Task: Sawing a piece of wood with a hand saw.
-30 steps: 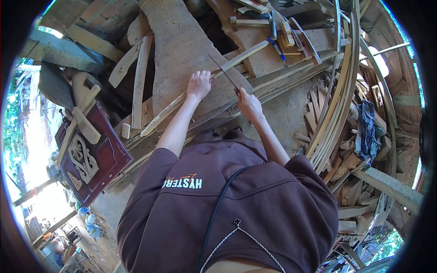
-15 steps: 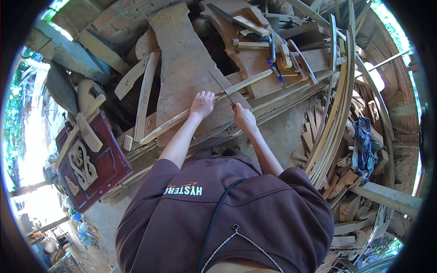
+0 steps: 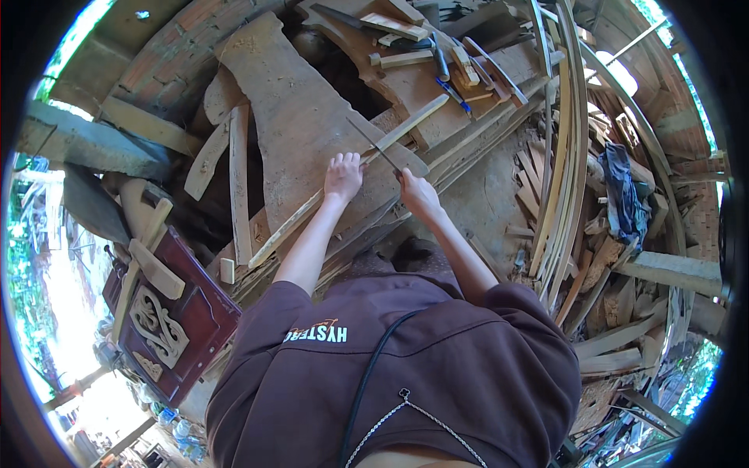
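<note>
head view: both bare forearms run up from the maroon sweatshirt (image 3: 406, 374) at the lower edge toward the middle of the frame. the left hand (image 3: 343, 176) lies palm down with fingers curled over a long thin wooden strip (image 3: 343, 184), pressing it onto the big rough wooden slab (image 3: 300, 125). the strip runs on a slant from lower left to upper right, its upper end reaching toward the cluttered bench (image 3: 437, 78). the right hand (image 3: 415, 193) sits just beside the left, a little lower and to the right, closed in a fist around the handle of a long dark blade (image 3: 374, 146). the blade points up and to the left from that fist and crosses the strip just above the left hand's fingers; whether its edge touches the wood i cannot tell.

no real containers show. the bench behind the slab carries loose tools, among them a blue-handled tool (image 3: 451, 87) and short wood offcuts. to the right, a sheaf of long bent wooden laths (image 3: 563, 179) curves down the frame, with a dark blue cloth (image 3: 624, 195) lying on scrap wood beside it. at lower left a dark red carved panel (image 3: 168, 324) leans among planks, well apart from both hands.
</note>
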### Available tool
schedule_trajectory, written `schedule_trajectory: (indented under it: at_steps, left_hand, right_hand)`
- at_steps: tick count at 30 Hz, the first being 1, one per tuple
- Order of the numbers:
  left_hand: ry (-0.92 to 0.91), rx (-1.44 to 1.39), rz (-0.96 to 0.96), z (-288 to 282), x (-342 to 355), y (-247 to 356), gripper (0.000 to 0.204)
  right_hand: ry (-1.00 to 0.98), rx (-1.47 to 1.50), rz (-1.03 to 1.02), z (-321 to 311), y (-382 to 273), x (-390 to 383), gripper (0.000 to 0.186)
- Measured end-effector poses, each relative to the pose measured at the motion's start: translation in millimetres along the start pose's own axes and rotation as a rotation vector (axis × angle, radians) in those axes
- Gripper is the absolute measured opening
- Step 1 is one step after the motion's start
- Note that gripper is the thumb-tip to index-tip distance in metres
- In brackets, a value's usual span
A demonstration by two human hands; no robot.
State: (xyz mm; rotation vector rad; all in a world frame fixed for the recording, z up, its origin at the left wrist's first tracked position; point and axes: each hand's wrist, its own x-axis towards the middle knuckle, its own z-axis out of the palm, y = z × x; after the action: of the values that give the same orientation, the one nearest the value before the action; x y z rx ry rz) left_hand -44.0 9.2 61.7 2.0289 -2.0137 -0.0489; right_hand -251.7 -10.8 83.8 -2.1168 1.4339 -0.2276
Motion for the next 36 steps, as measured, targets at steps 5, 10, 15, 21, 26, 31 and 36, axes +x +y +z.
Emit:
schedule_trajectory:
  at_steps: [5,10,15,21,26,31,36]
  left_hand:
    - [0.002,0.007,-0.032,0.3,0.0,4.3,0.022]
    - [0.014,0.032,-0.065,2.2,-2.0,2.3,0.02]
    - [0.075,0.039,-0.146,3.7,-4.7,14.6,0.019]
    - [0.07,0.007,-0.212,3.1,-4.0,12.6,0.021]
    - [0.063,0.041,-0.155,2.1,0.3,-0.8,0.024]
    - [0.049,0.03,-0.181,1.3,-0.7,4.0,0.026]
    - [0.07,0.054,-0.131,8.6,-1.6,6.4,0.026]
  right_hand:
    - [0.001,0.05,0.023,12.3,0.1,-9.5,0.016]
    - [0.001,0.037,-0.08,10.6,15.5,-29.8,0.016]
    - [-0.051,0.05,-0.043,-1.7,33.6,-59.7,0.017]
    - [-0.059,0.025,-0.047,-15.7,37.6,-34.9,0.018]
    - [-0.062,-0.004,-0.14,-33.9,40.1,-10.8,0.019]
    - [-0.116,-0.053,-0.067,-37.2,12.3,-25.2,0.017]
    - [-0.114,-0.064,-0.091,-47.5,35.1,-18.0,0.02]
